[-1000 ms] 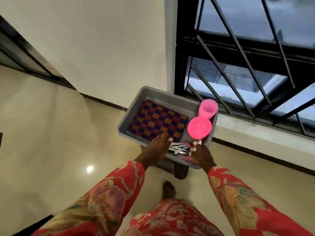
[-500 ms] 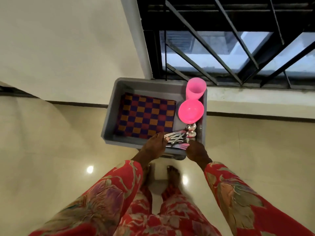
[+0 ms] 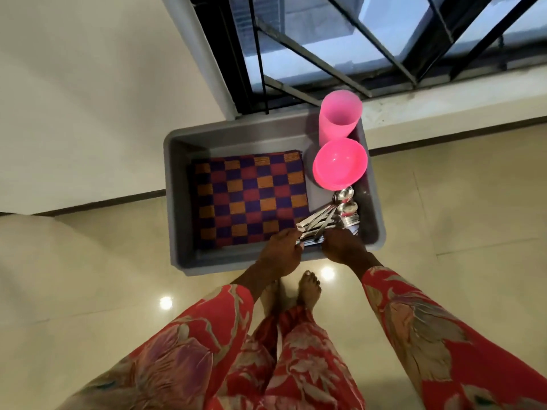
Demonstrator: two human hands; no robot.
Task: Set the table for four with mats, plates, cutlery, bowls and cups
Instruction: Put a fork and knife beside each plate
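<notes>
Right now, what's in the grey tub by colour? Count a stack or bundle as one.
Pink: 2, the cup stack and the bowl stack.
Checked purple, red and orange: 1, the folded mat pile.
Silver: 1, the cutlery bundle, gripped by the left hand and right hand.
Total: 4 in the tub.

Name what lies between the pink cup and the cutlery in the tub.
The pink bowls, stacked, sit between the pink cup and the cutlery, per the head view.
</notes>
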